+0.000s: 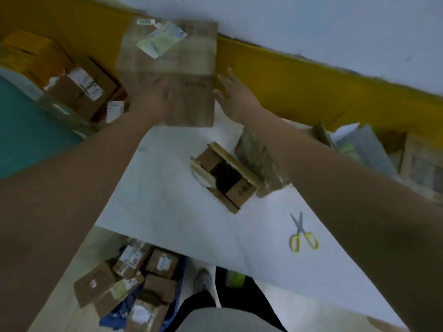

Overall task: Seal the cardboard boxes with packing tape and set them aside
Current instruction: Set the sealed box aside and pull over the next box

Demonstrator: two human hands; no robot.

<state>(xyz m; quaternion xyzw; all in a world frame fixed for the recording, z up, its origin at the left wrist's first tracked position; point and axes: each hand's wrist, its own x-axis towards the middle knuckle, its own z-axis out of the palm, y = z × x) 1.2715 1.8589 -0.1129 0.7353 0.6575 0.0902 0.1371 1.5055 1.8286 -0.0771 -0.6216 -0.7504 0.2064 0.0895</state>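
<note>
**Big box going to the side, small one waiting**

The white table (167, 200) fills the middle of the view. At its far edge is the large cardboard box (172, 56), held between both outstretched arms, with glossy strips and labels on top. It looks sealed, so the step in hand is probably setting it aside, towards the pile of boxes (81, 89) on the floor at left.

The left hand (160, 97) lies against the box's near face. Blur hides its fingers, so I cannot tell whether they curl or lie flat. The right hand (232, 92) is at the box's right edge with its fingers straight and spread. Whether it touches the box is unclear.

The next move calls for a steady two-handed hold, then turning to the small box (223, 176), which lies mid-table with its flaps open, beside a wrapped bundle (259, 161). Scissors (303, 233) lie nearer, well apart from it.

No tape roll is visible. The big box's underside and the label print cannot be made out.
</note>
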